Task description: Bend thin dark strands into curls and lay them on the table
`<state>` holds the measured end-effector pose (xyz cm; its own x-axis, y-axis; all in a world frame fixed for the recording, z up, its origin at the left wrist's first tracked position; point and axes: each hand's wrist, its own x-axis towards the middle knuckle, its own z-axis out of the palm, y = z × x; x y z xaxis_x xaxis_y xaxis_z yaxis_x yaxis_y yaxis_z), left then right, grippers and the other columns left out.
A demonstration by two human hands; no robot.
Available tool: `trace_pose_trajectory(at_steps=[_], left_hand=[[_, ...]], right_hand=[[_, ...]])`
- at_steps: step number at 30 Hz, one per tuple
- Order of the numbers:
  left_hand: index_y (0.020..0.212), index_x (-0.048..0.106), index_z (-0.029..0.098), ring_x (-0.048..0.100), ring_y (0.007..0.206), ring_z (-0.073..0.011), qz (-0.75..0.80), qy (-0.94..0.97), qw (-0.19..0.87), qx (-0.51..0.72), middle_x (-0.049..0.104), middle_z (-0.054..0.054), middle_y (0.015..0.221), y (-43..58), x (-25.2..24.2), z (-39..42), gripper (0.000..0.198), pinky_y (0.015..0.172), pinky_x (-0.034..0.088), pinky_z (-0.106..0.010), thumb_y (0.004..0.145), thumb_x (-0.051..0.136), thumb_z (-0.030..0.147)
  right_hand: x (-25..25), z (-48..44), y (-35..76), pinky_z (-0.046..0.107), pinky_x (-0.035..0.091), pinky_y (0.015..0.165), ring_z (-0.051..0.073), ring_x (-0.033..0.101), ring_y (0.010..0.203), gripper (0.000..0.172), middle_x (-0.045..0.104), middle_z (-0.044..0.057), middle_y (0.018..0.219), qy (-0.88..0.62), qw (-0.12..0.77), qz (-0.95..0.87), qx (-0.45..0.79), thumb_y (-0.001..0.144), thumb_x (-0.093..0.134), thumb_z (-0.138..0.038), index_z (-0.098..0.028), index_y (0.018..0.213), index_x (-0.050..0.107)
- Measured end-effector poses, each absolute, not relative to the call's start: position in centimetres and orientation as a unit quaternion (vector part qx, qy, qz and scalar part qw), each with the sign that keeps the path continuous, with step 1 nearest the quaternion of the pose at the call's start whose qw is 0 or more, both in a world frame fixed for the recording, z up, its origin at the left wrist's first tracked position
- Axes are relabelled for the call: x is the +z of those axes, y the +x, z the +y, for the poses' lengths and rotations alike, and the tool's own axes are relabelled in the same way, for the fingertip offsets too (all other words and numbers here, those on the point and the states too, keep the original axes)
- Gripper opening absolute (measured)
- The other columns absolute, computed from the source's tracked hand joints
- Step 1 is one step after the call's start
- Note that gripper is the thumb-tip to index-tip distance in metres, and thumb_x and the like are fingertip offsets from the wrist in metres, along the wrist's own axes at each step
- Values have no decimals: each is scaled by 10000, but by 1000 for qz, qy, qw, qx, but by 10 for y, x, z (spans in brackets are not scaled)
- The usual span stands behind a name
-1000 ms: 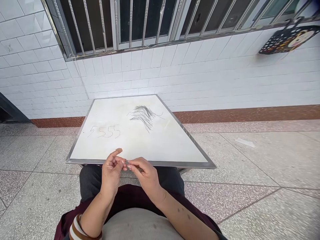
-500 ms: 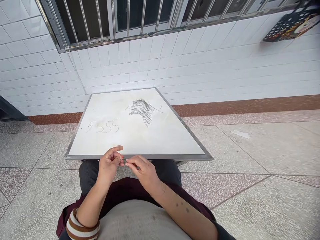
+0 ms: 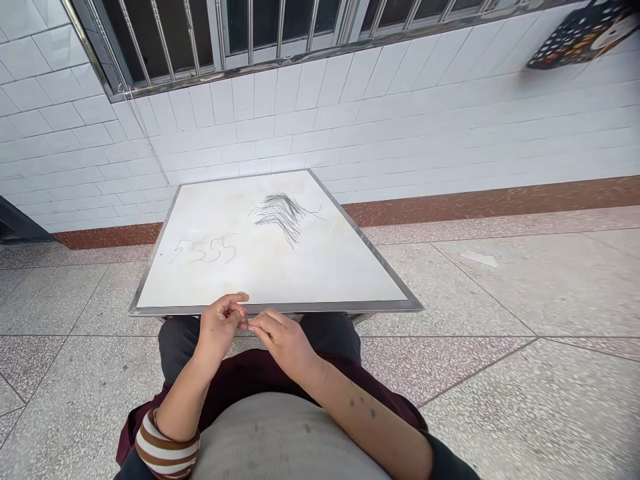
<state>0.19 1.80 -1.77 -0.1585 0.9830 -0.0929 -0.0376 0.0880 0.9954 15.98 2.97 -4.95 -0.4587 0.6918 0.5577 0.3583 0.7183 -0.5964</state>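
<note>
Both hands meet at the near edge of a white table (image 3: 330,273) with a grey metal rim. My left hand (image 3: 217,328) is closed in a pinch, one finger stretched out above it. My right hand (image 3: 286,343) pinches close beside the left fingertips. Whatever lies between them is too small and thin to make out. Beyond the hands, a pile of thin dark wire-like strands (image 3: 283,212) rests toward the far side of the tabletop. To its left are several thin dark curved shapes (image 3: 207,249), like a row of fives.
A white tiled wall (image 3: 260,143) with a barred window (image 3: 240,33) stands behind the table. At upper right hangs a patterned bag (image 3: 575,40). A white scrap (image 3: 479,258) lies on the speckled floor to the right. My knees are under the table edge.
The view has shifted slightly. My right fingers have come a little closer to the left ones, and both hands keep their pinch. The strands on the table look unchanged.
</note>
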Motion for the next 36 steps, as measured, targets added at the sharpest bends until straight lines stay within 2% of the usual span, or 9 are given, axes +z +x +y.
trace_pose_trajectory(at_steps=[3, 8, 11, 17, 24, 29, 33, 36], left_hand=[[956, 723, 159, 584, 587, -112, 555, 439, 495, 504, 602, 12, 664, 0, -18, 21, 271, 588, 550, -262, 692, 680, 200], [1256, 576, 166, 606, 637, -125, 539, 471, 515, 473, 636, -15, 763, -12, -9, 22, 508, 581, 544, -255, 769, 656, 284], [1343, 490, 153, 583, 628, -127, 546, 485, 510, 455, 651, -46, 813, -20, -2, 20, 554, 541, 517, -247, 842, 581, 372], [1293, 549, 161, 513, 608, -109, 529, 516, 498, 453, 641, -18, 742, -21, -1, 14, 532, 533, 439, -211, 778, 641, 254], [1245, 584, 159, 524, 567, -108, 540, 505, 488, 464, 652, -13, 735, -11, -2, 14, 513, 528, 426, -223, 746, 658, 255], [1250, 583, 157, 548, 576, -117, 541, 527, 486, 439, 651, -8, 714, -6, 0, 11, 487, 554, 423, -230, 776, 636, 258], [1333, 529, 205, 568, 618, -123, 537, 561, 488, 399, 688, -34, 852, -12, 3, 7, 510, 590, 454, -242, 829, 581, 261], [1356, 511, 224, 551, 579, -110, 544, 576, 481, 375, 696, -43, 906, -18, 6, 5, 507, 578, 455, -241, 851, 539, 255]], right_hand=[[-50, 30, 160, 286, 526, 668, 158, 626, 730, 200, 646, 32, 806, -328, 397, -830, 213, 958, 459, -201, -229, 882, 642], [-47, 28, 159, 258, 502, 590, 147, 608, 656, 135, 625, 0, 728, -403, 413, -777, 254, 897, 540, -217, -238, 790, 620], [-46, 27, 157, 246, 493, 536, 143, 605, 628, 105, 608, 3, 729, -420, 424, -751, 283, 869, 556, -215, -234, 779, 607], [-50, 25, 154, 248, 524, 511, 133, 609, 591, 96, 617, 5, 773, -411, 438, -737, 310, 872, 540, -222, -244, 870, 633], [-44, 24, 154, 235, 534, 468, 121, 619, 578, 166, 653, 15, 849, -406, 442, -724, 341, 893, 532, -264, -255, 995, 662], [-42, 27, 151, 241, 528, 552, 140, 646, 647, 150, 691, 11, 823, -416, 453, -733, 290, 872, 519, -226, -243, 902, 666], [-42, 27, 150, 236, 472, 527, 130, 597, 573, 139, 666, -2, 739, -439, 454, -729, 263, 842, 510, -197, -230, 835, 645], [-42, 27, 151, 233, 439, 522, 126, 570, 565, 150, 648, -9, 728, -441, 447, -732, 264, 836, 491, -179, -230, 812, 630]])
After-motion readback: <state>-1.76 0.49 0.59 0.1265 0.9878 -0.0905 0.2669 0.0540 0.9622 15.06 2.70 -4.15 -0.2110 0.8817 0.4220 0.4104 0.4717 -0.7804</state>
